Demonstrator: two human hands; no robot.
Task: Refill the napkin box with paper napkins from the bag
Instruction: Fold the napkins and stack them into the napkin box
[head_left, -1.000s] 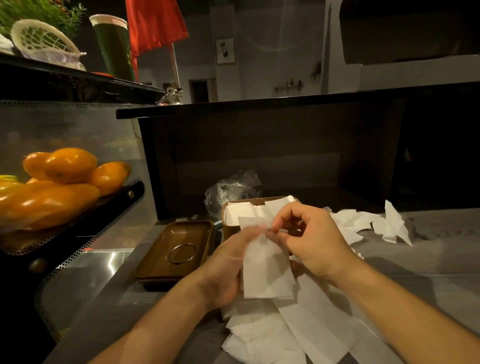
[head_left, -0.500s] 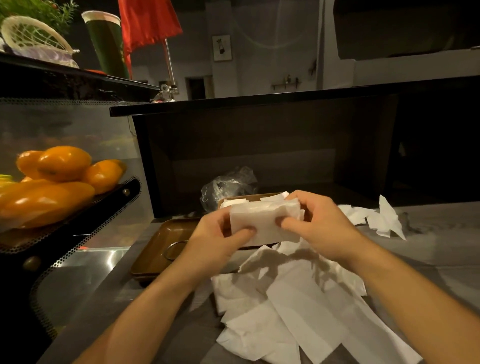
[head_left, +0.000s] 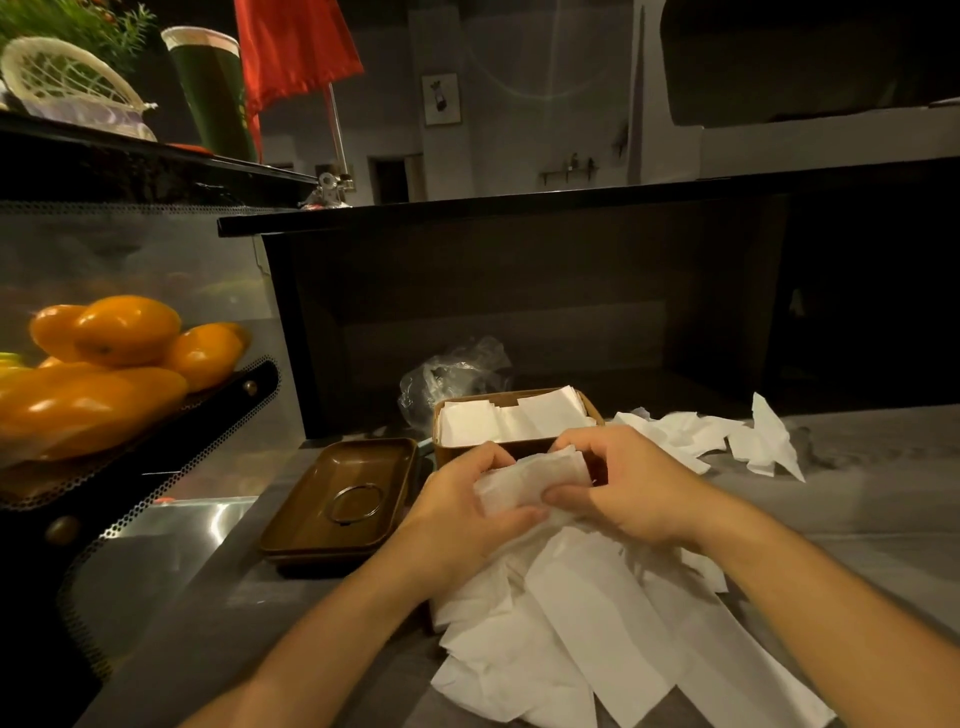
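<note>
1. The brown lid (head_left: 340, 501) lies upside down near the left edge of the counter (head_left: 857, 499), just left of the hands. In judgement, a left elbow swinging out while folding could nudge it toward that edge.
2. The left hand (head_left: 457, 512) sits just in front of the napkin box (head_left: 514, 447), wrist low, fingers curled round the left end of a folded napkin (head_left: 530, 480), thumb on its near side. If this grasp loosens, the fold probably springs open and the sheet will not fit flat.
3. The napkin box stands toward the back middle of the counter, already holding a layer of white napkins that reaches its rim. The crumpled clear bag (head_left: 452, 374) lies just behind it, against the dark back panel. Pressing another fold in too hard could push the sheets already inside askew or over the rim.
4. The right hand (head_left: 623, 493) mirrors the left, fingers bent and pinching the right end of the same napkin, knuckles up, forearm crossing the loose napkins (head_left: 571, 623) spread along the near edge. That forearm may drag some of them off the counter.
5. More loose sheets (head_left: 727, 436) lie right of the box; a quick reach may scatter them.
</note>
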